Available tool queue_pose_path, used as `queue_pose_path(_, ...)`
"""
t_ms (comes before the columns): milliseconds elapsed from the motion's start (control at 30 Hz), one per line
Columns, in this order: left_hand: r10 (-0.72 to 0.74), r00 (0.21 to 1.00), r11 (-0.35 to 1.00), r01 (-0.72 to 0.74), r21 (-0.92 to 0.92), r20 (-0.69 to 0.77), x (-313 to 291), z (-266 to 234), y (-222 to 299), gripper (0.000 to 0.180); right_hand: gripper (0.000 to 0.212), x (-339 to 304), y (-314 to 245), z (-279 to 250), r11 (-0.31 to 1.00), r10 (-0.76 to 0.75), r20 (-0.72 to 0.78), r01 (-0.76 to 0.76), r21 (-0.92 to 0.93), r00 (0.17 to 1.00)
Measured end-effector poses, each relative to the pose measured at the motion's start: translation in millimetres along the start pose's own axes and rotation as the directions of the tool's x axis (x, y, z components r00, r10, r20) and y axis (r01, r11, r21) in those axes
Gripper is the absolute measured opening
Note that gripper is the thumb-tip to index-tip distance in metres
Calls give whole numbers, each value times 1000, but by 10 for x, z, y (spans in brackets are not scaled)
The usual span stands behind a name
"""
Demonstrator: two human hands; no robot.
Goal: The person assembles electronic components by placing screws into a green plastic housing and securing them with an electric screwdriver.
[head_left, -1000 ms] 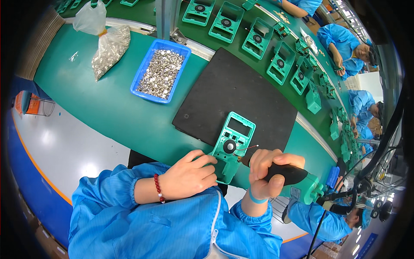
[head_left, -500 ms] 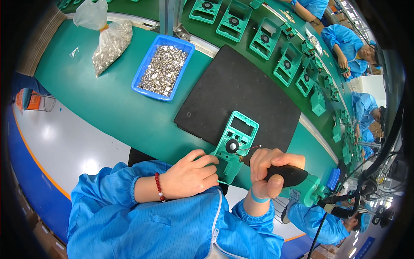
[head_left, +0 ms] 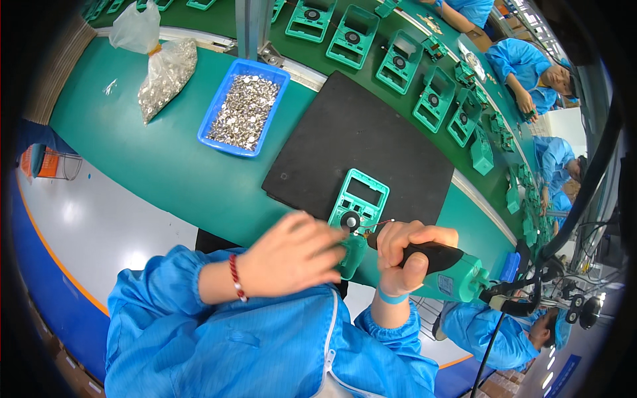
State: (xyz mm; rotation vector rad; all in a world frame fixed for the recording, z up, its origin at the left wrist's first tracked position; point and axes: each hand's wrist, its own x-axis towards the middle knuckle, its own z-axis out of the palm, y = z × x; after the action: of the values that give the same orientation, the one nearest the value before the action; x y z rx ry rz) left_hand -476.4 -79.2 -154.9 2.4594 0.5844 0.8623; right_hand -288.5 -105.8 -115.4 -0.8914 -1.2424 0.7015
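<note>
A green plastic housing [head_left: 375,194] with a round black speaker [head_left: 350,221] and thin wires lies at the near edge of a black mat, its lower end past the mat. My right hand [head_left: 413,252] is closed round an electric screwdriver [head_left: 453,271], black at the grip and green at the back. The screwdriver's front end points left at the housing, beside the wires; its bit tip is hard to make out. Over the housing's lower left side, my left hand [head_left: 295,255] is blurred by motion. Whether its fingertips touch or hold anything is not visible.
A blue bin [head_left: 204,130] of small metal parts stands on the green table, with a tied plastic bag [head_left: 162,79] of similar parts left of it. Behind the black mat [head_left: 371,132], several green housings [head_left: 352,36] line a conveyor. Cables [head_left: 584,219] hang at right; co-workers [head_left: 524,69] sit beyond.
My left hand has lifted off the housing's left edge and moved up and right across it. The view has shifted slightly; my right hand still grips the screwdriver at the housing.
</note>
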Motion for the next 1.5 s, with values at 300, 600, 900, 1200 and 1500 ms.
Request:
queue_pose_path(300, -466, 884, 767, 382, 515, 38, 592, -935, -1152, 16, 47, 116, -366, -154, 982, -33, -209, 71, 177, 977)
queue_pose_path(600, -529, 815, 752, 320, 576, 237, 723, -974, -1233, 12, 38, 242, -623, -539, 985, -175, -129, 175, -13, 976)
queue_pose_path(900, -472, 875, 783, 471, 405, -106, 615, -953, -1071, 13, 42, 293, -628, -573, 992, -127, -105, 128, 9, 986)
queue_pose_path(1200, -116, 987, 992, 121, 35, -112, 555, -655, -427, 14, 44, 348, -597, -322, 996, -63, -77, 68, 57, 995)
queue_pose_path(1500, -76, 988, 988, 56, -146, -136, 323, -165, 84, 27, 52, 316, -751, 112, 939, -2, 28, -8, 344, 1000)
